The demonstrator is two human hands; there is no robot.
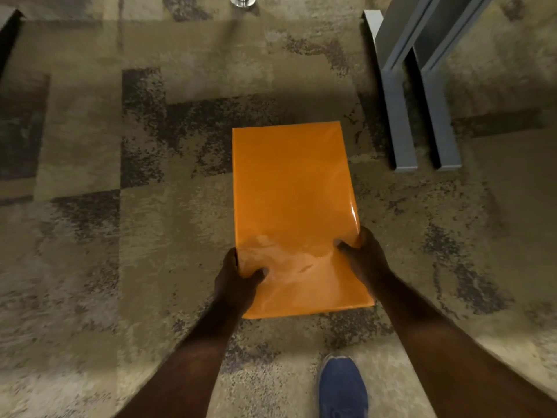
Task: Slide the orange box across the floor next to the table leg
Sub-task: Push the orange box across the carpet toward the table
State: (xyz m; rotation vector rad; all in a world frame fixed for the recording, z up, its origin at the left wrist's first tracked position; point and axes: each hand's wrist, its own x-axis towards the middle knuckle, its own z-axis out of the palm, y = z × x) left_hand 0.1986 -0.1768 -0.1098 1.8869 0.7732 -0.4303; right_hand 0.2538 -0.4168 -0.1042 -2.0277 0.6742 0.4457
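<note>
**Operator A:** Patterned carpet (90, 146) fills the head view, tan with dark mottled blocks. We hold the orange box (294, 206) over it, long axis pointing away from us. Why grip at the near end?

**Operator B:** We judge that both hands at the near corners give push and steering at once. Our left hand (238, 285) is clamped on the near left edge, thumb on top; our right hand (366, 257) is clamped on the near right edge likewise. The glossy top dents under each thumb, so the skin is soft.

**Operator A:** Position relative to target?

**Operator B:** Grey table leg (422, 125) feet lie ahead and to the right, apart from the box's far right corner. We judge the slide unfinished.

**Operator A:** Limits of the view?

**Operator B:** We cannot tell whether the box rests on the carpet or hangs just above it. Fingers under the box are hidden. Leg tops are cut off at the frame edge. One blue shoe (343, 387) shows; a metal disc (242, 0) at the top is cropped and unidentifiable.
</note>
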